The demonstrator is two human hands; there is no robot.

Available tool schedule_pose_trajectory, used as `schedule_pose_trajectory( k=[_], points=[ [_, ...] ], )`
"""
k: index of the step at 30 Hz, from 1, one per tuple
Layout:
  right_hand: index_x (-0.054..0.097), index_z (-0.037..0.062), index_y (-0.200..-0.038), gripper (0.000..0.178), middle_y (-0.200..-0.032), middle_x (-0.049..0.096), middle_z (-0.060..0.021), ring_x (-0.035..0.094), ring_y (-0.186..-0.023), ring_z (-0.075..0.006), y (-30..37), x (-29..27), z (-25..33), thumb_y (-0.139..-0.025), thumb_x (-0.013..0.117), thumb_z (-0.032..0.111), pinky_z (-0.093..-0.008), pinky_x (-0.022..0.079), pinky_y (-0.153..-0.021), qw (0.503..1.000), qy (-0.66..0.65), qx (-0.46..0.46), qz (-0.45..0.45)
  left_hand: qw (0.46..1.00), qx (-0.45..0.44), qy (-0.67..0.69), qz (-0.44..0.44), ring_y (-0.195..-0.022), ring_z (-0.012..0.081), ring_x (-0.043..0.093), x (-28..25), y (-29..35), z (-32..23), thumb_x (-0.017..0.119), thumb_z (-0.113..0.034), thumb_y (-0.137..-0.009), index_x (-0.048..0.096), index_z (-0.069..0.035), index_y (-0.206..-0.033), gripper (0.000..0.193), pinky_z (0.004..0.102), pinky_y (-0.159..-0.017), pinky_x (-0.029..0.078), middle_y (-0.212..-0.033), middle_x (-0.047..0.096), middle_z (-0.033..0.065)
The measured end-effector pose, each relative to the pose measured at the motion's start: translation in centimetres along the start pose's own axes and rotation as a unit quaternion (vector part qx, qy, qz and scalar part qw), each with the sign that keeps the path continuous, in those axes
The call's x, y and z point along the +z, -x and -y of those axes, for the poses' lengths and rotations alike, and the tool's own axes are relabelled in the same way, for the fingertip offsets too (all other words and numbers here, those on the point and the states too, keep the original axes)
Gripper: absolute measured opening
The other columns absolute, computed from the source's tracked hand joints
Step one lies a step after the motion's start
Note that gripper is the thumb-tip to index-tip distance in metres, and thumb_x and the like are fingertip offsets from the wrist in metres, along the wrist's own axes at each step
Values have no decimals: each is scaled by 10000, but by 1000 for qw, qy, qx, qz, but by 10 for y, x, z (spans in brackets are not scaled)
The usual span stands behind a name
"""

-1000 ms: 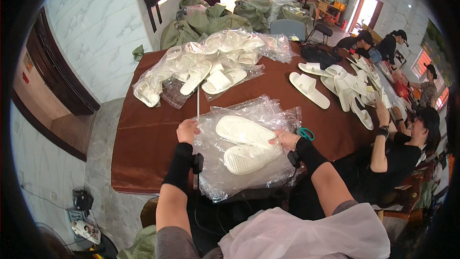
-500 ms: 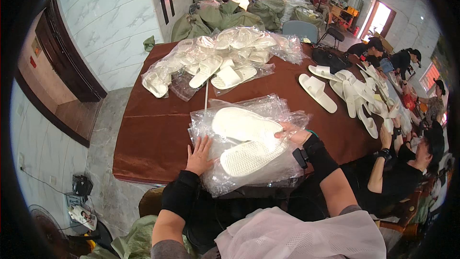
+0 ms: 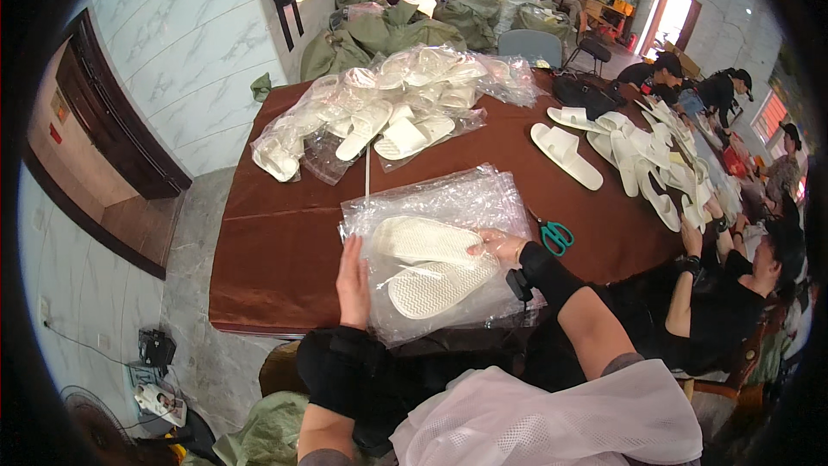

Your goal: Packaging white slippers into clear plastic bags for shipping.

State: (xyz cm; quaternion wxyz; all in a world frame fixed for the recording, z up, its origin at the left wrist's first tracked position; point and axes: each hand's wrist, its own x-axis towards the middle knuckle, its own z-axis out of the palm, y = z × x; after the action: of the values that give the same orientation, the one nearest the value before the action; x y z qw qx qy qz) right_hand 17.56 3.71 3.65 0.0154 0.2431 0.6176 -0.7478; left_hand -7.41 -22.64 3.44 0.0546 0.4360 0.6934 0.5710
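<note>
A pair of white slippers [image 3: 431,286] lies soles up, apparently inside clear plastic, on a stack of clear plastic bags [image 3: 373,205]. My right hand [image 3: 504,246] is closed around the right-hand end of the pair, with film bunched at the fingers. At the left border of the stack, my left hand [image 3: 352,283] stands on edge beside the slippers, its fingers stretched out and holding nothing. Just right of the bags lie scissors [image 3: 556,237] with green handles.
Bagged white slippers [image 3: 401,86] are heaped at the far side of the brown-covered table [image 3: 276,250]. Loose white slippers [image 3: 638,151] pile up on the right, where a co-worker [image 3: 742,293] reaches in. Green sacks [image 3: 405,30] stand behind the table.
My left hand has turned from lying flat to standing on edge at the bags. The right hand has drawn the slippers slightly left and nearer. The scissors have come into view.
</note>
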Motion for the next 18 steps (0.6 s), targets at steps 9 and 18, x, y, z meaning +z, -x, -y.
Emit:
schedule_pose_trajectory(
  k=[9, 18],
  points=[
    [644, -36, -1294, 460, -1157, 727, -80, 661, -1057, -173, 22, -23, 23, -926, 765, 212, -330, 509, -929, 974, 205, 6, -95, 955, 41, -272, 107, -1546, 344, 273, 38, 27, 42, 586, -179, -1006, 335, -70, -1596, 650, 466, -1243, 274, -1670, 293, 171],
    [680, -23, -1146, 338, -1010, 722, -48, 664, -916, -120, 146, -149, 27, -893, 779, 178, -294, 527, -803, 946, 171, -30, -273, 922, 62, -360, 128, -1543, 344, 278, 48, 32, 42, 545, -245, -1021, 353, -103, -1595, 622, 503, -1230, 265, -1669, 303, 161]
  ],
)
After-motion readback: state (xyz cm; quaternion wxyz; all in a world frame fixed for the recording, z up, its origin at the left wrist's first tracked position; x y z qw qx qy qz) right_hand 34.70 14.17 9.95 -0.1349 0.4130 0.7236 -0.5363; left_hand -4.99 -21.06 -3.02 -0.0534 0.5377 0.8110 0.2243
